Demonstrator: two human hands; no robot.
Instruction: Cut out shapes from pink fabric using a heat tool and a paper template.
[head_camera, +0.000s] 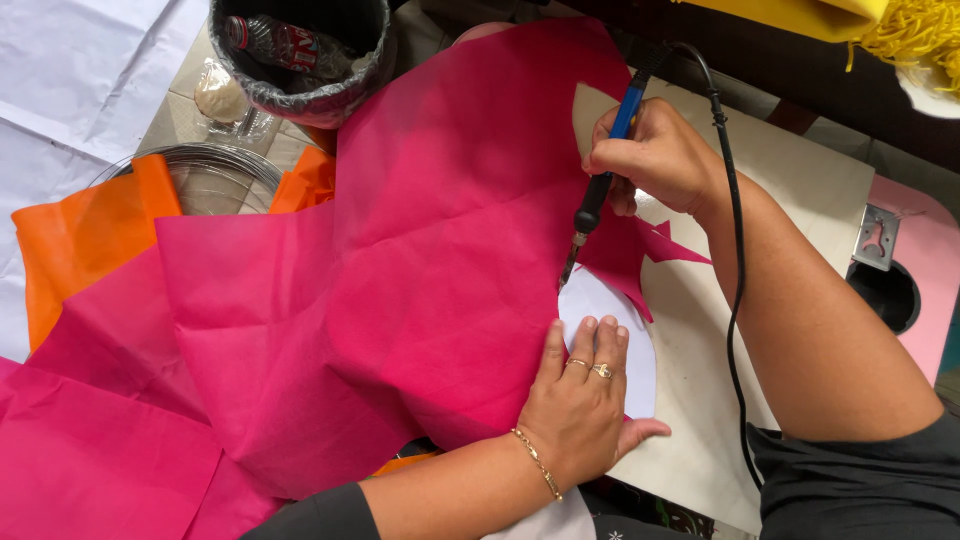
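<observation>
A blue-handled hot cutter (598, 195) is gripped firmly by the right hand (655, 155), its tip at the pink fabric (400, 300) edge. The fabric is pressed flat onto a white template (630, 350) by the open left hand (580, 400). Orange fabric (80, 230) and a bin (300, 50) lie beyond.

1. Large creased sheet of thin fabric (400, 260): bright magenta pink.
2. Folded fabric sheet beneath it (80, 240): orange.
3. Pen-shaped corded hot-cutting tool (600, 185): blue handle, black barrel and cord.
4. Curved paper template (625, 340): white.
5. Flat work board (800, 190): cream.
</observation>
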